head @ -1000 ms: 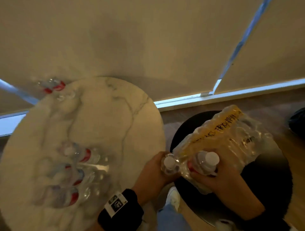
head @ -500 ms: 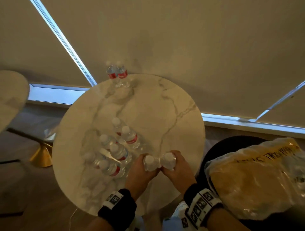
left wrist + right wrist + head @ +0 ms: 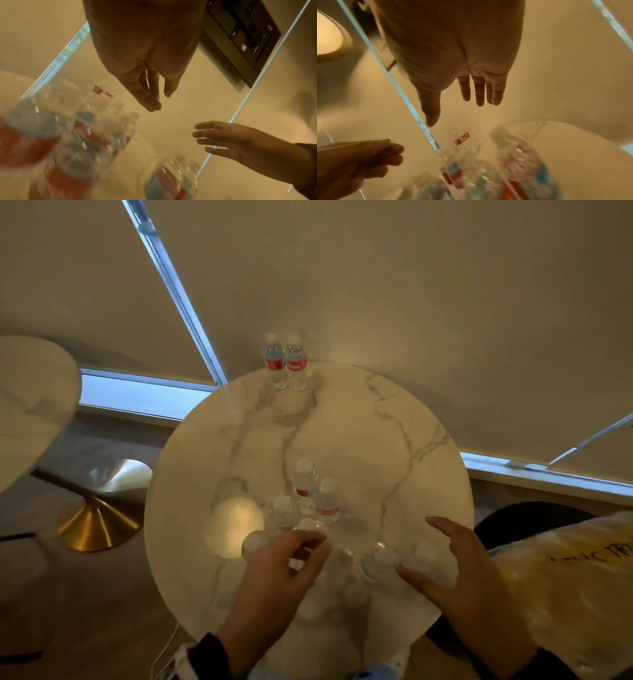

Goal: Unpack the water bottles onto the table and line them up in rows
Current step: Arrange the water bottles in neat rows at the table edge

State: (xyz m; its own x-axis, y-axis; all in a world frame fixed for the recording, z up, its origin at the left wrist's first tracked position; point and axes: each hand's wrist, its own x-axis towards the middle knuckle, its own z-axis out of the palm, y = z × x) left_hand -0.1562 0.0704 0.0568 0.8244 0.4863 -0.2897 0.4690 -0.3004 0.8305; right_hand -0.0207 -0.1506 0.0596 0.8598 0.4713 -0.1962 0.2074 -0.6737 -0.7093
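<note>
Clear water bottles with red labels stand on the round marble table (image 3: 359, 422). Two bottles (image 3: 286, 361) are at its far edge. A cluster of several bottles (image 3: 317, 498) stands near the middle. Two more bottles (image 3: 378, 565) stand side by side near the front edge, between my hands. My left hand (image 3: 313, 556) hovers over the cluster's near bottles, fingers loosely bent and holding nothing. My right hand (image 3: 416, 544) is spread open beside the right-hand bottle (image 3: 428, 558). In the wrist views the left hand (image 3: 154, 100) and right hand (image 3: 455, 114) both hold nothing.
The plastic-wrapped bottle pack (image 3: 565, 594) lies on a black stool (image 3: 507, 515) to the right of the table. A second marble table (image 3: 30, 405) with a gold base (image 3: 92, 525) stands at the left. Drawn window blinds (image 3: 411, 285) are behind.
One second ago both hands gripped two bottles at the pack. They carried them over to the table, stood them near the front edge and let go; the hands have since spread apart.
</note>
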